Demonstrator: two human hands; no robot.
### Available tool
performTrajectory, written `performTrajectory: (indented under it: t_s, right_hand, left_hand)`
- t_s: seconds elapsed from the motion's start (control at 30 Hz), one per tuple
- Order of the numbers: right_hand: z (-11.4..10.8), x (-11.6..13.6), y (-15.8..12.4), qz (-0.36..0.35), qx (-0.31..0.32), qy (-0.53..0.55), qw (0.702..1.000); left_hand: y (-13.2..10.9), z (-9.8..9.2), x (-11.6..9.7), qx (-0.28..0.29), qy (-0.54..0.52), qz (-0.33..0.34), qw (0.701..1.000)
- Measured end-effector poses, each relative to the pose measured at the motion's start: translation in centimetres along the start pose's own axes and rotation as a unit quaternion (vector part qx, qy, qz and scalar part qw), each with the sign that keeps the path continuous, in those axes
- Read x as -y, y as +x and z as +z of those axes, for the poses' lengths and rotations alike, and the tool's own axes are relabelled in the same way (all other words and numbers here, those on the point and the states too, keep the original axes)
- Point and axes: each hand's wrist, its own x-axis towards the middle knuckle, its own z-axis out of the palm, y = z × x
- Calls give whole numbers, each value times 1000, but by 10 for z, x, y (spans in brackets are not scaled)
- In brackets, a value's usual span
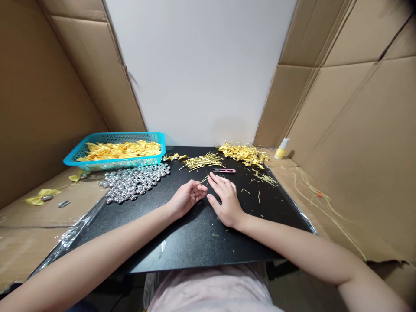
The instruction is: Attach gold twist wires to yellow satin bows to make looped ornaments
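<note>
Left hand (pixel 186 197) curled, fingertips pinched; right hand (pixel 225 198) flat, palm down, fingers extended; forearms converging.

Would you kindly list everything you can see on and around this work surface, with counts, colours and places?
basket: one, turquoise, back left beside the mat
ribbon pieces: many, yellow, in the basket
silver pieces: a heap, shiny, left part of the mat
gold strips: a bundle, back centre of the mat
snips: one, pink, just beyond the right hand
bows: a pile, yellow, back right of the mat
spool: one, yellow with white top, right cardboard
loose bow: one, yellow, left cardboard
mat: one, black, centre
left hand: fingers curled, mid-mat
right hand: flat on the mat, beside the left
</note>
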Motion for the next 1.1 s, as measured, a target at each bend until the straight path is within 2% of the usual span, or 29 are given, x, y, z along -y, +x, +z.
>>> performTrajectory:
  t_s: [0.3,0.47,0.83,1.1]
  right_hand:
    - [0,0,1,-16,-37,12,999]
    - [1,1,0,2,-28,26,999]
    - [1,3,-1,49,15,53,997]
    - [0,4,0,52,-4,110,993]
  left_hand:
    - [3,-2,1,-39,11,-10,999]
    - [3,-1,0,-56,15,-8,998]
    - [0,2,3,-59,13,45,997]
    - [-1,1,5,-60,25,75,995]
